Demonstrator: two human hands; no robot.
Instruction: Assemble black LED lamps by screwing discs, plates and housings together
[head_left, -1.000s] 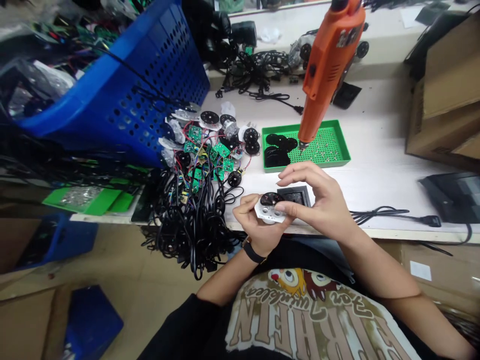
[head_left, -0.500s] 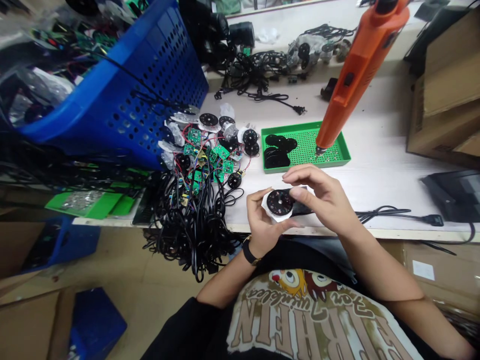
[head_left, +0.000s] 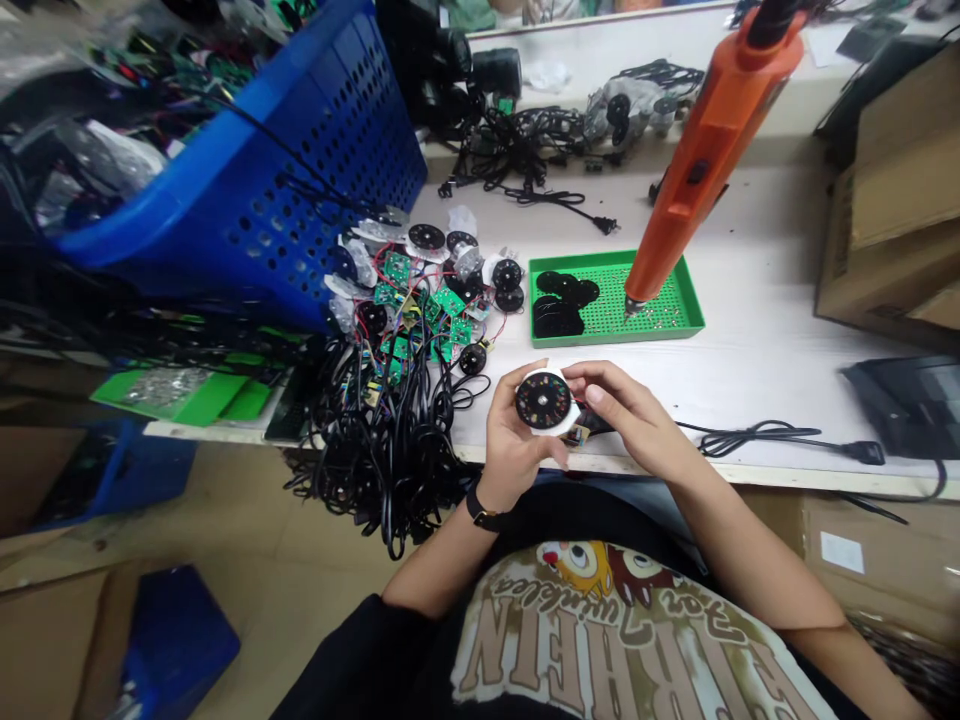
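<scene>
The person's left hand (head_left: pixel 514 436) is cradling a round black perforated disc (head_left: pixel 543 401) with a white backing, holding it up just in front of the tabletop's near edge. The left fingers (head_left: pixel 502 392) are curled up around the white rim, clamped on it from the lower left. The right hand (head_left: pixel 626 415) is reaching in from the other side, its right fingers (head_left: pixel 592 393) lying close together with their tips pressing on the disc's right edge. The disc is facing upward and tilting slightly toward the person, and a small dark object (head_left: pixel 592 426) is sitting just below it, partly hidden by the hands.

Beyond the hands, a green tray (head_left: pixel 616 338) is resting on the white tabletop (head_left: pixel 750 375), carrying a cluster of black discs (head_left: pixel 559 308) and tiny metal pieces. An orange electric screwdriver (head_left: pixel 701 165) is hanging with its tip just over the tray. To the left, green circuit boards (head_left: pixel 448 300) with red wires are lying among more discs, above a heap of black cables (head_left: pixel 382 430) spilling over the edge. A blue perforated crate (head_left: pixel 322 170) is leaning behind them, and a black power cord (head_left: pixel 772 438) is trailing along the right side
</scene>
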